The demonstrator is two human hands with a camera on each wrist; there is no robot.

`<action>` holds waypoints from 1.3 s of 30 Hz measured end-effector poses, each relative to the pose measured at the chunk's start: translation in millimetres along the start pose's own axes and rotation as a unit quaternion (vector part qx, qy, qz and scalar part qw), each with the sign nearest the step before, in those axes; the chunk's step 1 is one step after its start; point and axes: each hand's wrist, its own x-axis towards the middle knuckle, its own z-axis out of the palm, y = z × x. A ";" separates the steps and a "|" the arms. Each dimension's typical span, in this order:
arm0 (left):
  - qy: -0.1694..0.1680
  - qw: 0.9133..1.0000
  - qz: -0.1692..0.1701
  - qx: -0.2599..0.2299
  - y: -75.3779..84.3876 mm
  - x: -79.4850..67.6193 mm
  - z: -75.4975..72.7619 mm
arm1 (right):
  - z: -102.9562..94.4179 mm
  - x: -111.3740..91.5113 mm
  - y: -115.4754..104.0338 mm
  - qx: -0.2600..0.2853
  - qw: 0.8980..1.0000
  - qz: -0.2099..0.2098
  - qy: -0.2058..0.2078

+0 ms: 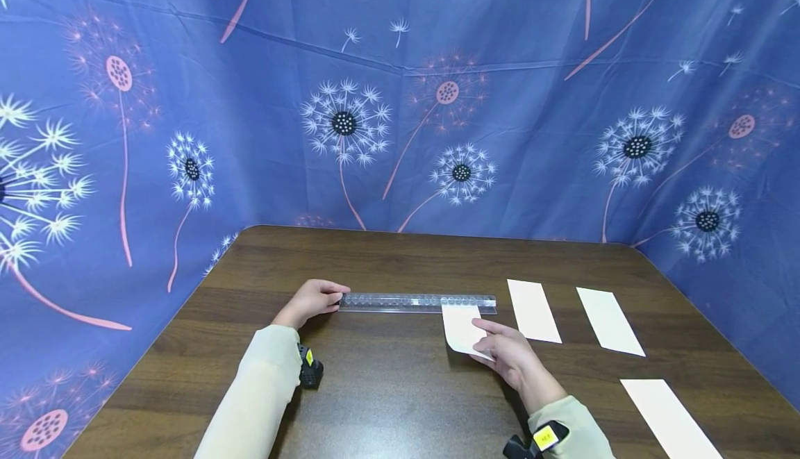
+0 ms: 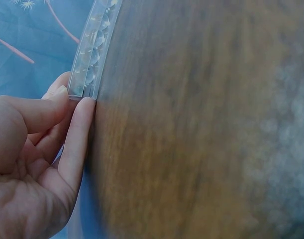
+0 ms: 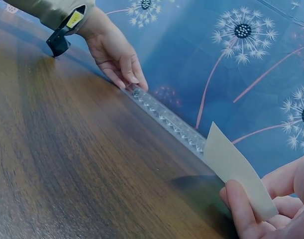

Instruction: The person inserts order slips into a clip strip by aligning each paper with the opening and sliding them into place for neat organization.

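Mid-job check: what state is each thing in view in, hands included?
Clear plastic ruler: held at its left end
White paper slip: pinched, tilted, slightly bent, far end at the ruler
Left hand: pinching the ruler
Right hand: pinching the slip
Other three white paper slips: lying flat, apart, unheld
Wrist cameras: worn, one each wrist

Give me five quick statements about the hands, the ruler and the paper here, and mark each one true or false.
1. The left hand pinches one end of the clear ruler. True.
2. Both hands hold that ruler. False: the right hand pinches a white paper slip.
3. Three more slips lie on the table. True.
4. Those three lie left of the ruler in the head view. False: they lie to its right.
5. The held slip is nearer the ruler's right end than its left. True.
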 end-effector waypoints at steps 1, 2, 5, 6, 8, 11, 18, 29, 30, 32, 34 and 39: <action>0.000 1.000 0.001 0.000 -0.2 0.1 0.0 | -0.8 -0.1 0.0 0.001 1.000 -0.001 -0.001; 0.000 1.000 0.001 0.000 -0.4 0.3 0.1 | -1.5 -0.3 -0.1 0.002 1.000 -0.001 -0.001; -0.001 1.000 0.002 0.003 -0.4 0.3 0.1 | -3.5 -0.9 -0.5 0.002 1.000 0.000 -0.003; -0.001 1.000 0.001 0.003 -0.4 0.4 0.2 | -4.0 -1.0 -0.6 0.003 1.000 0.001 -0.003; -0.001 1.000 0.000 0.002 -0.3 0.6 0.5 | -4.9 -1.0 -0.8 0.003 1.000 0.003 -0.004; 0.000 1.000 0.000 0.002 0.2 0.2 0.6 | -5.9 -0.5 -1.0 0.005 1.000 0.004 -0.005; -0.002 1.000 -0.001 0.003 0.9 0.0 0.5 | -7.6 0.9 -1.5 0.012 1.000 -0.004 -0.006; 0.002 1.000 -0.004 0.000 2.5 -0.6 0.6 | -12.4 -0.1 -3.5 0.009 1.000 -0.002 -0.006; 0.002 1.000 -0.004 0.000 2.3 -0.5 0.5 | -12.4 -0.1 -3.6 0.010 1.000 -0.001 -0.005; 0.001 1.000 -0.002 0.001 2.2 -0.4 0.4 | -12.7 -0.2 -3.6 0.009 1.000 0.001 -0.004; 0.000 1.000 -0.002 0.000 2.5 -0.5 0.6 | -13.0 -0.2 -3.5 0.010 1.000 0.003 -0.002; -0.001 1.000 -0.003 -0.001 3.2 -1.5 1.2 | -14.6 -0.3 -3.9 0.004 1.000 0.004 -0.001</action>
